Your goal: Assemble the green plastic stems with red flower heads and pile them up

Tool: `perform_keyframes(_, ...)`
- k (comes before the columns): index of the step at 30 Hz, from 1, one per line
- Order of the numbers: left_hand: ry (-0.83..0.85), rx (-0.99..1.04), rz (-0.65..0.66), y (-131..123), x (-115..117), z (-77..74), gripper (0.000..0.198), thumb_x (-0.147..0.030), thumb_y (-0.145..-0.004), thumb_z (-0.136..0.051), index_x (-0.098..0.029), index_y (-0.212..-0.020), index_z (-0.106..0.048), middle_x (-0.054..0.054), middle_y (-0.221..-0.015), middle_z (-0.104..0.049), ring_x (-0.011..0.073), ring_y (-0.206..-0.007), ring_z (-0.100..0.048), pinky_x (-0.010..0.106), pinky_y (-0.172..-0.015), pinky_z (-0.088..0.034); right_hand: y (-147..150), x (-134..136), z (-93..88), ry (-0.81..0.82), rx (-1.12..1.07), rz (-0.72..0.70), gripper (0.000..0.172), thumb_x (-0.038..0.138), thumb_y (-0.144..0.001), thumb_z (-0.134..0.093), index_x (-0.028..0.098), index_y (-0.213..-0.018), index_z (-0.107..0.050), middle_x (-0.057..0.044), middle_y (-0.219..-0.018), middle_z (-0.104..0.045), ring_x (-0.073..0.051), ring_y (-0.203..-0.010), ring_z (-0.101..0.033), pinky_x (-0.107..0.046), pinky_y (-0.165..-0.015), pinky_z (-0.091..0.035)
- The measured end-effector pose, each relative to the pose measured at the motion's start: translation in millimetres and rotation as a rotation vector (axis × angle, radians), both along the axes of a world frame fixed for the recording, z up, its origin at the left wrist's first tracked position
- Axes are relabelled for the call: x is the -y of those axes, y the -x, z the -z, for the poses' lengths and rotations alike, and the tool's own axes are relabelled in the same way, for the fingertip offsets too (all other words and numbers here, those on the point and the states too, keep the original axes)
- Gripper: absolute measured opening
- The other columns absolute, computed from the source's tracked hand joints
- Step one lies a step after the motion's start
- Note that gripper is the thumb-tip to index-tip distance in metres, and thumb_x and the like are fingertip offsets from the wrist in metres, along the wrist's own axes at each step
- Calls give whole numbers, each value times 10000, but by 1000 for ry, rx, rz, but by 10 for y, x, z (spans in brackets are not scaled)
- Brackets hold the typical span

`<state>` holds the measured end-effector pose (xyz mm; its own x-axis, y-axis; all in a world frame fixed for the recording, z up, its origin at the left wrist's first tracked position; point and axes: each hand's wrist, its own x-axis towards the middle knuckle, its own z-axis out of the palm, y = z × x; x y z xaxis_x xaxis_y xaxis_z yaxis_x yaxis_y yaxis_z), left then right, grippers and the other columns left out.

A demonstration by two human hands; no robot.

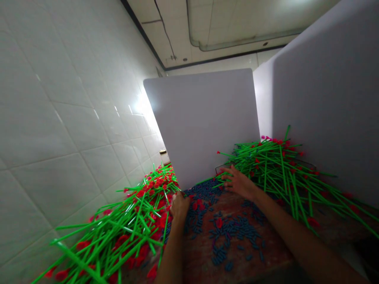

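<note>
My left hand [179,205] is at the inner edge of the left pile of green sticks [127,225] with red cup-shaped ends, its fingers curled in. What they hold, if anything, is too blurred to make out. Red cup pieces [199,204] lie just to its right. Over the table, my right hand [237,182] has its fingers apart and nothing visible in them. It is beside the right pile of green sticks [266,161], which also shows red ends. Small dark-blue capsule-shaped pieces [237,230] are scattered on the worn reddish table [251,268] between my arms.
A large pale panel [207,126] stands upright behind the table, and another pale panel [325,106] rises on the right. White tiled wall [59,138] runs along the left. A jar with a dark lid [164,157] stands beyond the left pile.
</note>
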<state>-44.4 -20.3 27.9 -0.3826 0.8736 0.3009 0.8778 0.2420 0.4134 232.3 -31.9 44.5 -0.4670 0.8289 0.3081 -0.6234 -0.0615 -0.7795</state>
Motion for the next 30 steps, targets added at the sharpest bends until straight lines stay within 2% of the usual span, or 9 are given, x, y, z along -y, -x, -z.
perform_keyframes(3, -23, 22, 48, 58, -46, 19, 263, -208, -724, -481, -170, -961, -589, 132, -1003, -632, 262, -996, -596, 318, -775, -441, 168, 20, 129, -47, 212, -22, 396, 456, -796, -620, 200, -1098, -606, -15, -843, -597, -96, -661, -544, -230, -637, -424)
perform_keyframes(5, -41, 47, 34, 76, -36, 3, 237, -197, -715, -493, -174, -930, -590, 119, -965, -650, 248, -956, -610, 297, -742, -441, 252, 66, 184, -98, 293, -11, 365, 406, -760, -671, 176, -1042, -635, -9, -803, -594, -86, -650, -533, -212, -624, -399)
perform_keyframes(10, -209, 87, -189, 52, 110, -111, 309, -310, -784, -455, -171, -1047, -537, 113, -953, -640, 261, -835, -617, 325, -651, -438, 303, 116, 246, -128, 388, -5, 350, 358, -710, -717, 165, -997, -661, 7, -757, -581, -65, -595, -490, -199, -576, -347)
perform_keyframes(12, -312, 4, -274, 31, 165, -144, 329, -304, -780, -458, -150, -1062, -529, 131, -1010, -609, 272, -890, -595, 338, -683, -441, 293, 93, 271, -131, 381, -5, 360, 359, -709, -715, 169, -1009, -659, 9, -752, -577, -65, -586, -485, -201, -572, -344)
perform_keyframes(15, -391, -194, -369, 20, 199, -148, 314, -253, -762, -471, -137, -1042, -554, 164, -1126, -545, 316, -1070, -502, 396, -828, -410, 283, 64, 299, -121, 380, -5, 364, 347, -697, -723, 172, -1010, -659, 6, -768, -577, -68, -595, -491, -203, -575, -350)
perform_keyframes(18, -304, -220, -388, 55, 188, -111, 348, -257, -761, -472, -113, -1066, -558, 205, -1165, -513, 353, -1147, -433, 457, -917, -340, 281, 77, 295, -133, 391, -3, 343, 339, -704, -717, 172, -999, -662, 5, -767, -575, -66, -585, -482, -202, -570, -350)
perform_keyframes(21, -164, -171, -373, 119, 168, -77, 384, -287, -752, -486, -75, -1063, -561, 233, -1099, -551, 368, -1112, -462, 460, -920, -324, 282, 108, 272, -135, 408, -11, 342, 343, -699, -719, 172, -990, -663, 8, -750, -573, -67, -574, -478, -205, -572, -360)
perform_keyframes(26, -78, -148, -374, 184, 173, -139, 390, -363, -738, -495, -130, -1024, -621, 207, -1072, -609, 368, -1048, -539, 455, -880, -375, 292, 100, 280, -116, 451, -61, 374, 358, -682, -731, 171, -999, -658, 10, -733, -573, -76, -590, -503, -218, -595, -397)
perform_keyframes(30, 24, -90, -274, 261, 173, -252, 386, -404, -725, -481, -138, -926, -676, 214, -1018, -645, 353, -962, -606, 441, -806, -447, 316, 47, 301, -138, 452, -83, 358, 345, -684, -731, 164, -985, -666, 14, -713, -567, -77, -603, -511, -209, -586, -404)
